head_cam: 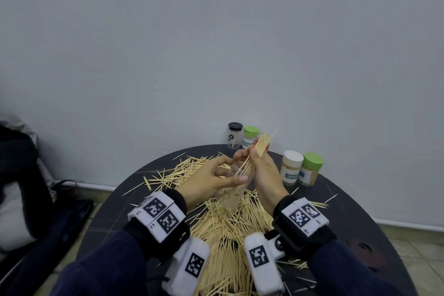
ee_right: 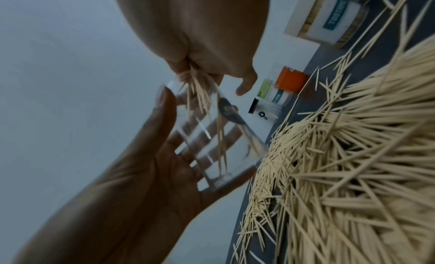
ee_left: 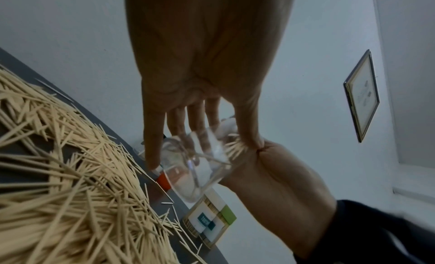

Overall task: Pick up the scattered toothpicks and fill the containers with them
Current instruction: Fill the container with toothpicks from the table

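Now the left hand [head_cam: 211,179] holds a clear jar [head_cam: 231,193]; the right hand [head_cam: 263,174] grips a bunch [head_cam: 255,151] going in. Four jars [head_cam: 292,167] look full, but a big pile [head_cam: 228,228] is left on the counter [head_cam: 355,218].

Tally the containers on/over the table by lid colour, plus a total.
Black-lid jar: 1
Green-lid jars: 2
Orange-lid jar: 1
White-lid jar: 1
Lidless clear container, held by the left hand while the right hand feeds in a toothpick bundle: 1
Total: 6
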A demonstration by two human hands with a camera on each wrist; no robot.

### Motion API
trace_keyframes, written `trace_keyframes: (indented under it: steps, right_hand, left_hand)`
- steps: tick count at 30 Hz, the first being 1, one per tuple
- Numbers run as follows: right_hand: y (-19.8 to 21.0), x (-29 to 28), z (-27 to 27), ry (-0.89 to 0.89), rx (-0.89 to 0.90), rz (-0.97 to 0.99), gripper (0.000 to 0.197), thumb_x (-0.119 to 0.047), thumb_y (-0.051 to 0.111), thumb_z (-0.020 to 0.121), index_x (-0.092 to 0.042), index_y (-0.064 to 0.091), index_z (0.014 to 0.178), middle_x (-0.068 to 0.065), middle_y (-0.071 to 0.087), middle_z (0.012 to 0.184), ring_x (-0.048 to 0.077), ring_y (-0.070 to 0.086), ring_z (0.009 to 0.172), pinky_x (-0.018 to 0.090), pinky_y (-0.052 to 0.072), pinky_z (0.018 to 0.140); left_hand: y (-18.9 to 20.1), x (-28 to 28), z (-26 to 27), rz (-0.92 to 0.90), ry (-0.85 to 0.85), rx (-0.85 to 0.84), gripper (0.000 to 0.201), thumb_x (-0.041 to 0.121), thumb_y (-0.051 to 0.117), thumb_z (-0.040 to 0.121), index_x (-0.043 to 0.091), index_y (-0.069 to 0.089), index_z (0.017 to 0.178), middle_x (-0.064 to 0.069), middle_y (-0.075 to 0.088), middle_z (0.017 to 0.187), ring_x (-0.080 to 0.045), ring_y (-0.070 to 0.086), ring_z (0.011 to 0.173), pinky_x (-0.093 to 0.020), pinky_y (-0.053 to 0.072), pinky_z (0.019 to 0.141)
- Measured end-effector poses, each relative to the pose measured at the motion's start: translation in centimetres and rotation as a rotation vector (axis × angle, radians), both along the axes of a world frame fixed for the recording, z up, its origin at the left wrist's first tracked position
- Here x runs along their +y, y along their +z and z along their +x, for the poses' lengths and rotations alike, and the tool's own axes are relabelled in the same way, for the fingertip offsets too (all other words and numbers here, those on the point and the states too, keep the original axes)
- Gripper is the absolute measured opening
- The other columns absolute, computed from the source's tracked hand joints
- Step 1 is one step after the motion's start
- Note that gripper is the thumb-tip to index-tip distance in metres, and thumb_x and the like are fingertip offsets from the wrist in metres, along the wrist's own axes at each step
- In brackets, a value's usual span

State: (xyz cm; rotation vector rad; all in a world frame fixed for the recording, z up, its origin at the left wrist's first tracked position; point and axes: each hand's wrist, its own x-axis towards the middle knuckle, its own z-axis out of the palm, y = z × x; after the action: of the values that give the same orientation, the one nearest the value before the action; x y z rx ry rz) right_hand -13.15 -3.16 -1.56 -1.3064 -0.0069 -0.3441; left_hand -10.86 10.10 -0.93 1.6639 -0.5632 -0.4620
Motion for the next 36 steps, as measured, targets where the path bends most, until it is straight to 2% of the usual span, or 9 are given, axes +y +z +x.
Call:
trace_keyframes:
  steps: [5, 8, 12, 17, 23, 26, 29, 33, 36]
  right_hand:
    - [-0.2, 0.4, -0.3, 0.078, -0.004, 0.011, 0.020, -0.019, 0.033, 0.102, -0.008, 0.048, 0.109, 0.003, 0.071, 0.093, 0.018, 0.068, 0.087, 0.035, 0.054, 0.083]
    - [-0.2, 0.4, -0.6, 0.095, -0.006, 0.023, 0.017, -0.017, 0.034, 0.101, -0.011, 0.049, 0.102, 0.005, 0.070, 0.095, 0.017, 0.069, 0.085, 0.031, 0.056, 0.080]
    - [-0.3, 0.2, -0.5, 0.088, -0.027, -0.007, 0.016, -0.017, 0.035, 0.100, -0.012, 0.050, 0.094, 0.005, 0.070, 0.096, 0.024, 0.066, 0.094, 0.039, 0.051, 0.091]
    - [-0.4, 0.1, -0.5, 0.076, -0.061, -0.112, 0.024, -0.020, 0.032, 0.101, -0.008, 0.052, 0.096, 0.005, 0.069, 0.101, 0.016, 0.065, 0.097, 0.023, 0.053, 0.081]
    - [-0.5, -0.4, -0.1, 0.000, -0.067, -0.225, 0.036, -0.022, 0.029, 0.102, -0.004, 0.061, 0.103, 0.003, 0.067, 0.113, 0.012, 0.061, 0.107, 0.026, 0.045, 0.093]
    - [-0.3, -1.1, 0.3, -0.048, 0.013, -0.254, 0.028, -0.017, 0.033, 0.101, -0.004, 0.057, 0.108, 0.004, 0.066, 0.113, 0.007, 0.060, 0.100, 0.016, 0.040, 0.081]
    - [-0.4, -1.9, 0.7, -0.027, 0.208, -0.503, 0.014, -0.008, 0.045, 0.096, -0.012, 0.052, 0.106, 0.004, 0.061, 0.112, 0.011, 0.054, 0.099, 0.016, 0.039, 0.073]
    - [-0.4, -2.1, 0.6, 0.223, 0.284, -1.293, 0.039, -0.006, 0.060, 0.086, -0.016, 0.049, 0.122, -0.001, 0.053, 0.126, 0.014, 0.048, 0.119, 0.027, 0.040, 0.100]
    - [-0.4, -0.5, 0.7, 0.433, 0.328, -1.603, 0.062, -0.014, 0.068, 0.081, -0.023, 0.040, 0.135, -0.003, 0.044, 0.139, 0.016, 0.041, 0.128, 0.035, 0.035, 0.109]
  left_hand:
    - [0.1, -0.2, -0.1, -0.022, 0.048, -0.022, 0.037, 0.020, 0.066, 0.083, 0.013, 0.054, 0.118, -0.003, 0.066, 0.107, -0.010, 0.064, 0.092, -0.025, 0.054, 0.072]
    - [0.1, -0.1, -0.1, -0.015, 0.048, -0.029, 0.040, 0.019, 0.066, 0.083, 0.012, 0.054, 0.120, -0.004, 0.065, 0.113, -0.009, 0.063, 0.096, -0.023, 0.054, 0.072]
    - [0.2, -0.1, -0.1, -0.025, 0.050, -0.054, 0.035, 0.018, 0.066, 0.084, 0.017, 0.054, 0.117, -0.003, 0.065, 0.114, -0.004, 0.063, 0.093, -0.017, 0.054, 0.064]
    - [0.1, 0.0, 0.0, 0.002, 0.060, -0.059, 0.038, 0.022, 0.068, 0.082, 0.013, 0.055, 0.117, -0.005, 0.066, 0.114, -0.010, 0.063, 0.099, -0.022, 0.053, 0.072]
    - [0.1, 0.5, 0.3, 0.016, 0.099, -0.071, 0.055, 0.037, 0.072, 0.066, 0.013, 0.058, 0.114, -0.003, 0.067, 0.112, -0.019, 0.063, 0.105, -0.038, 0.052, 0.088]
    - [0.4, 1.2, 0.4, 0.030, 0.121, -0.092, 0.053, 0.034, 0.072, 0.068, 0.014, 0.058, 0.114, -0.003, 0.066, 0.113, -0.018, 0.062, 0.105, -0.040, 0.052, 0.090]
    - [0.7, 2.3, 0.5, 0.047, 0.151, -0.126, 0.061, 0.042, 0.072, 0.057, 0.020, 0.059, 0.112, 0.000, 0.065, 0.113, -0.015, 0.060, 0.105, -0.041, 0.050, 0.090]
    - [1.1, 3.5, 0.6, 0.053, 0.181, -0.142, 0.063, 0.040, 0.070, 0.058, 0.021, 0.057, 0.117, 0.002, 0.062, 0.112, -0.015, 0.058, 0.105, -0.038, 0.049, 0.092]
    - [1.4, 4.3, 0.9, 0.067, 0.205, -0.149, 0.063, 0.040, 0.070, 0.059, 0.021, 0.057, 0.118, -0.001, 0.061, 0.117, -0.017, 0.057, 0.110, -0.041, 0.046, 0.097]
